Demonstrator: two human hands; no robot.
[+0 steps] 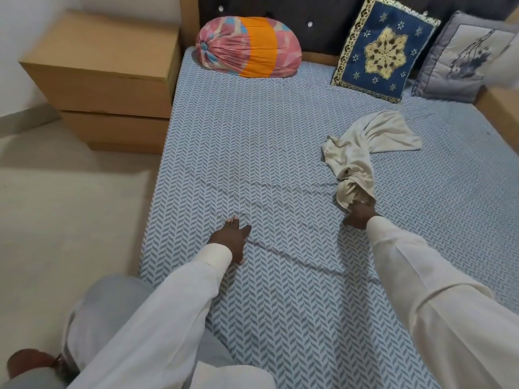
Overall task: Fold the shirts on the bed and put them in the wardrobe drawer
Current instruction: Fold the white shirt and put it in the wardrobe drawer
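- The bed [280, 130] carries a blue-and-white herringbone sheet, lightly creased near the person's arms.
- One shirt [362, 147], cream-coloured and crumpled, lies on the right half of the bed, its far end spread out and its near end bunched into a twist.
- The right hand [361, 213] grips that bunched near end, fingers curled round the cloth; the rest of the shirt trails away from it across the sheet.
- The left hand [231, 240] rests flat on the sheet, fingers straight and spread, holding nothing, well apart from the shirt.
- Both arms wear long off-white sleeves.
- At the headboard stand a pink-and-orange bundle [250, 47], a blue cushion [386, 49] with gold pattern, and a grey cushion [460, 57] just beside it.
- A tan bedside cabinet [106, 80] with two drawer fronts stands on the floor against the bed's left side.
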